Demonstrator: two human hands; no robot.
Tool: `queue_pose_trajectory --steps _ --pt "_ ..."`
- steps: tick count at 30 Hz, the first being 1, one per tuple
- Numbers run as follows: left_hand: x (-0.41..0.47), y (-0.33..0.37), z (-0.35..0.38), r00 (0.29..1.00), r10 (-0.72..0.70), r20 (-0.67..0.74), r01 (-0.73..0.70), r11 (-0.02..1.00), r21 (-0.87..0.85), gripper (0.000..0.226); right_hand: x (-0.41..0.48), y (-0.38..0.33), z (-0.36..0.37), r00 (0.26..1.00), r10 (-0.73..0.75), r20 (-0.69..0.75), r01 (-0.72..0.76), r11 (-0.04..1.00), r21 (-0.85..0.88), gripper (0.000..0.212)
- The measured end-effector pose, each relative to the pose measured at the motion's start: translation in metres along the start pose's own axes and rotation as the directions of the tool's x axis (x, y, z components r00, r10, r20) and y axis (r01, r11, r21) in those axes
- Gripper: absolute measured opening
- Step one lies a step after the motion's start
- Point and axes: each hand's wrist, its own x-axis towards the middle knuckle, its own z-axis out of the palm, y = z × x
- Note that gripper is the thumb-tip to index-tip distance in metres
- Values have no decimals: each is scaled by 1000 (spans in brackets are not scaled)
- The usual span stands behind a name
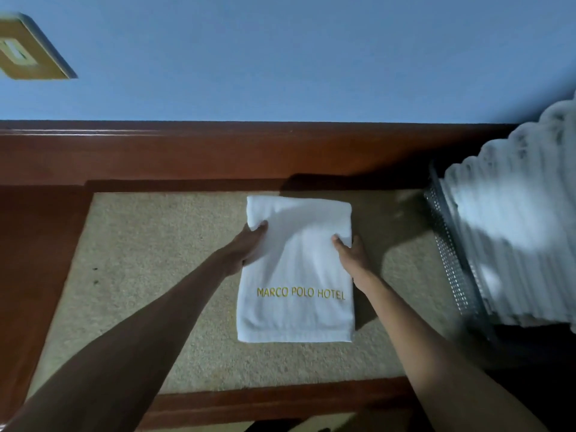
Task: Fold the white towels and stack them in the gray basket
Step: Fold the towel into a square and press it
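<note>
A folded white towel (296,266) with gold lettering lies on the beige inlay of the wooden table (140,260). My left hand (249,244) grips the towel's left edge, thumb on top and fingers tucked under. At the right edge, my right hand (350,249) holds the towel the same way. The gray mesh basket (452,254) stands at the right, filled with a tall stack of several folded white towels (517,219).
A dark wooden rail (218,151) runs along the table's back against a blue wall. A beige wall plate (28,48) sits at the upper left. Wooden borders frame the beige surface at the left and front.
</note>
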Motion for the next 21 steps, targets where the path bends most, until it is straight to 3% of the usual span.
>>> queue_pose_trajectory --steps 5,8,11,15,21 --pt "-45 42 19 994 98 48 -104 987 122 38 -35 -33 -34 999 -34 -30 34 999 8 46" --pt "-75 80 43 982 189 -22 -182 965 187 44 -68 -70 -78 986 -138 -98 146 987 72 43" --pt "-111 122 84 939 329 -104 -312 938 152 52 -102 -106 -140 927 -338 -163 344 939 12 52" --pt "-153 183 145 875 433 -218 -411 901 141 90 -144 -159 -240 856 -430 -287 402 903 -153 52" --pt "-198 252 259 854 518 -51 -519 855 -13 94 -167 -195 -383 706 -472 -528 441 876 -194 50"
